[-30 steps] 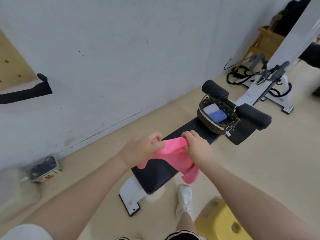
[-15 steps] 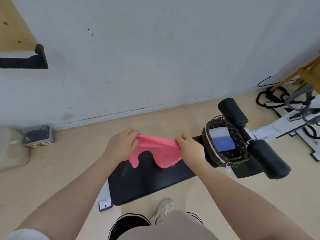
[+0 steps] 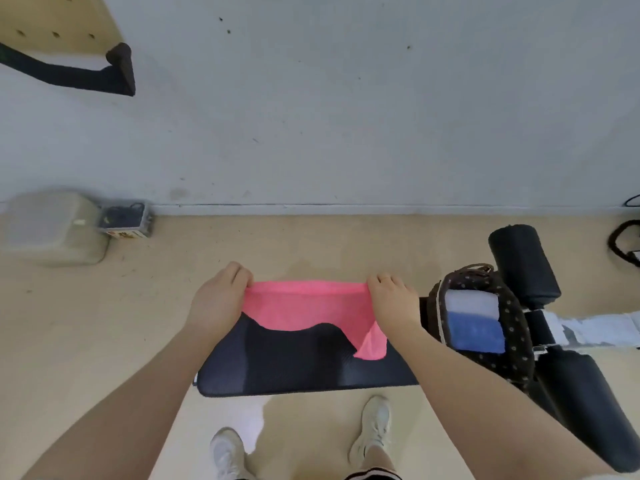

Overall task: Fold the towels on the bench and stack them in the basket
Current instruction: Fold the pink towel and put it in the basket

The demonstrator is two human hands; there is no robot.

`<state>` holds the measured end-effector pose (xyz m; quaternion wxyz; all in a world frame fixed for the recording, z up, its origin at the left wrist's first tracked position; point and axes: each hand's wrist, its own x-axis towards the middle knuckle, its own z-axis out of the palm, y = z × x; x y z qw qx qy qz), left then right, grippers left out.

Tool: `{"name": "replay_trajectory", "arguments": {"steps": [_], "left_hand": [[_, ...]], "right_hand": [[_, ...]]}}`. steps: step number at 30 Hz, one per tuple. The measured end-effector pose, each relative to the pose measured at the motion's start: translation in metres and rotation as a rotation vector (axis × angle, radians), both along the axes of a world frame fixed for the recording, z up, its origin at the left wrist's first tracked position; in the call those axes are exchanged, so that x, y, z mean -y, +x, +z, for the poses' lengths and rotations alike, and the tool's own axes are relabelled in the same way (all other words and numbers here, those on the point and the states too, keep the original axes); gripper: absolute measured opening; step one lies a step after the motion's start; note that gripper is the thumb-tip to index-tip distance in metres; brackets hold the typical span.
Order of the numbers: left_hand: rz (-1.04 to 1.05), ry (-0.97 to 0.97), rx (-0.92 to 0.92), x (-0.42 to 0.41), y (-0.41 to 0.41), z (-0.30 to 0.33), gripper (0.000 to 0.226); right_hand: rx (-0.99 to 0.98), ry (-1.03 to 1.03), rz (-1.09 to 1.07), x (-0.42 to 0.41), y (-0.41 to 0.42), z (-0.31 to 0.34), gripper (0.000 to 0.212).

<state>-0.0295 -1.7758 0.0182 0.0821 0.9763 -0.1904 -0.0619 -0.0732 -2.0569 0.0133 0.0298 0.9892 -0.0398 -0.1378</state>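
We are now stretching the pink towel [image 3: 304, 304] taut along the bench's [image 3: 294, 365] far edge, no longer bunched as a second ago, so folding can begin. Left hand [image 3: 218, 299] and right hand [image 3: 393, 301] are each pinching an upper corner, fingers curled. The soft terry is sagging unevenly over black ribbed padding; the woven basket [image 3: 516, 341] at the bench's right end is holding folded white and blue towels.

Pink towel [image 3: 304, 306] stretched above black bench [image 3: 294, 365]; folded white and blue towels [image 3: 474, 320] in dotted basket [image 3: 519, 337].
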Motion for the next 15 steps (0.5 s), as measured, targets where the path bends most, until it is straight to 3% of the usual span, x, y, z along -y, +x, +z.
{"name": "replay_trajectory", "arguments": {"steps": [2, 6, 8, 11, 15], "left_hand": [[-0.004, 0.107, 0.045, 0.014, 0.01, -0.003, 0.05], [0.07, 0.195, -0.03, 0.031, 0.021, 0.005, 0.071], [0.118, 0.15, 0.043, 0.034, 0.023, 0.008, 0.061], [0.107, 0.033, 0.276, 0.021, 0.019, 0.002, 0.043], [-0.04, -0.02, 0.418, -0.013, -0.014, -0.06, 0.022]], "right_hand": [[0.039, 0.047, 0.001, 0.016, 0.018, -0.001, 0.033], [0.228, 0.027, 0.015, 0.034, 0.033, 0.006, 0.027], [0.321, -0.045, 0.047, 0.036, 0.026, 0.011, 0.017], [0.387, -0.056, 0.093, 0.044, 0.006, 0.002, 0.021], [0.36, -0.109, 0.237, 0.052, -0.032, -0.054, 0.025]]}}
